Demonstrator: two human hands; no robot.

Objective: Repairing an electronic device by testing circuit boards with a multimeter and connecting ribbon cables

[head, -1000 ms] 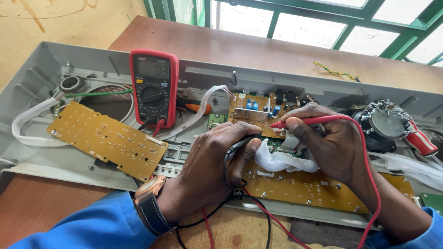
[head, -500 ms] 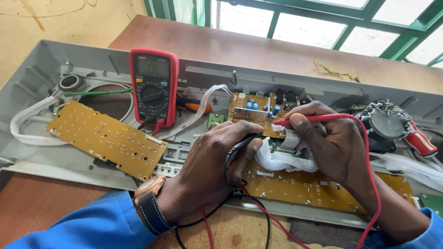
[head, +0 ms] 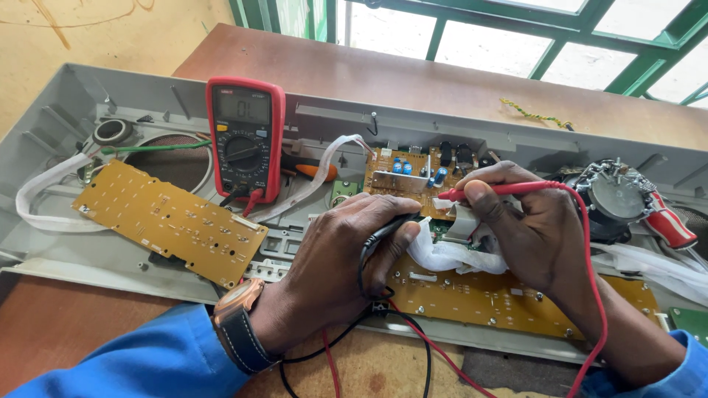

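Head view: I am pinching the black probe [head: 385,234] between the thumb and fingers of my left hand [head: 335,269], its tip pointing toward the middle of the open grey casing [head: 310,118]. My right hand [head: 527,225] is closing thumb and forefinger on the red probe [head: 483,191], which is lying almost level, with its tip reaching the lower edge of the small circuit board [head: 413,173] that carries blue and black capacitors. Both probes are meeting over a bunched white ribbon cable [head: 450,254], which my hands are flanking. Under the hands, a long yellow circuit board [head: 487,295] is lying along the near rim of the casing. The red lead [head: 590,250] is looping over my right wrist, and the black lead [head: 369,317] is trailing down past my left wrist, where a watch [head: 240,324] is sitting above a blue sleeve [head: 140,361]. A red multimeter [head: 245,136] is leaning in the casing to the left, well apart from the hands, beside another yellow board [head: 166,221]. A round transformer-like part [head: 616,195] and a red-handled tool [head: 667,221] are lying to the right. The casing is resting on a brown table [head: 369,74].
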